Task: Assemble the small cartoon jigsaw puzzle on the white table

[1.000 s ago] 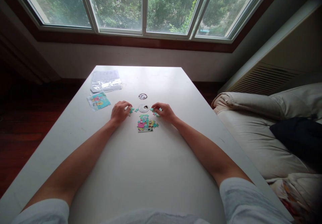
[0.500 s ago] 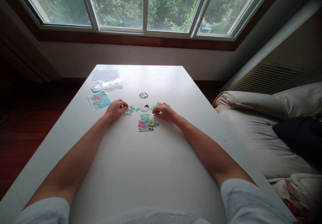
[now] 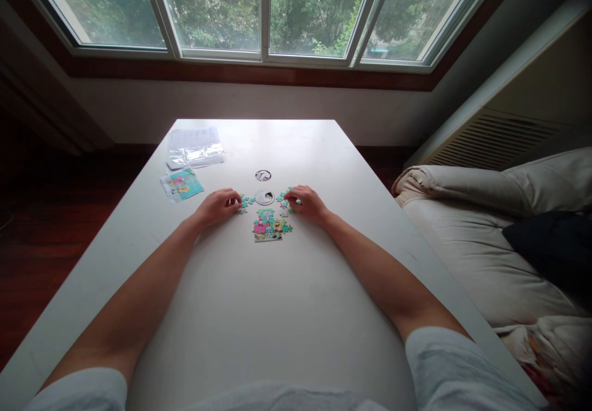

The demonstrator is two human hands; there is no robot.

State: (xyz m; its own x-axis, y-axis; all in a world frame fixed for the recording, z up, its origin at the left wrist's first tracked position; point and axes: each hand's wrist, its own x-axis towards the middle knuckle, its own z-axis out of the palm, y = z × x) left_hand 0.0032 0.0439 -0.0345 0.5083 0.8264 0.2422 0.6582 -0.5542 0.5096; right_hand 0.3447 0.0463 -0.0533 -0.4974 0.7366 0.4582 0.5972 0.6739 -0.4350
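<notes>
A partly joined cartoon jigsaw puzzle [image 3: 268, 226] lies on the white table, with a pink figure at its left and a yellow one at its right. My left hand [image 3: 220, 205] rests beside the loose puzzle pieces [image 3: 246, 201] left of it, fingers curled together at their edge. Over another cluster of puzzle pieces [image 3: 281, 198] on the right, my right hand [image 3: 306, 203] has its fingers bent down and covers part of them. Whatever either hand's fingertips hold is too small to make out. A round table fitting [image 3: 264, 197] sits between the two clusters.
A picture sheet [image 3: 182, 184] with a similar cartoon lies at the left, below a clear plastic packet [image 3: 195, 148]. Farther back is a round opening [image 3: 263, 175] in the white table [image 3: 272, 318]. A pale sofa [image 3: 462, 244] stands along the right side.
My left hand moved away to the left, uncovering pieces, then came back right to their edge. My right hand dipped nearer the puzzle, then shifted slightly up and right over its cluster.
</notes>
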